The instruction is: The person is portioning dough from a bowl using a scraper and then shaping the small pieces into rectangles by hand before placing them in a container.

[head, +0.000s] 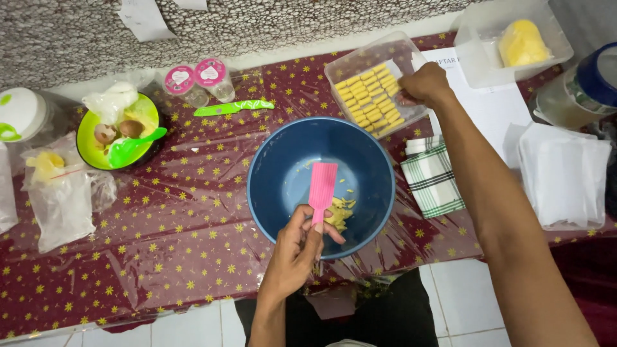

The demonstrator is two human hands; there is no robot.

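A big blue bowl (283,173) stands at the table's front edge with a small lump of yellow dough (339,214) inside. My left hand (297,247) holds a pink ridged paddle (322,182) by its handle, over the bowl's near side. My right hand (424,83) reaches to the back and rests at the right edge of a clear plastic tray (350,61) filled with rows of several small yellow dough sticks (369,96). Whether its fingers pinch a stick is hidden.
A green-checked cloth (434,180) lies right of the bowl. A green bowl (148,109) with a green spoon, a green knife (234,107), two pink-lidded cups (196,78), plastic bags (58,193), a clear tub with a yellow lump (520,42), white napkins (565,180).
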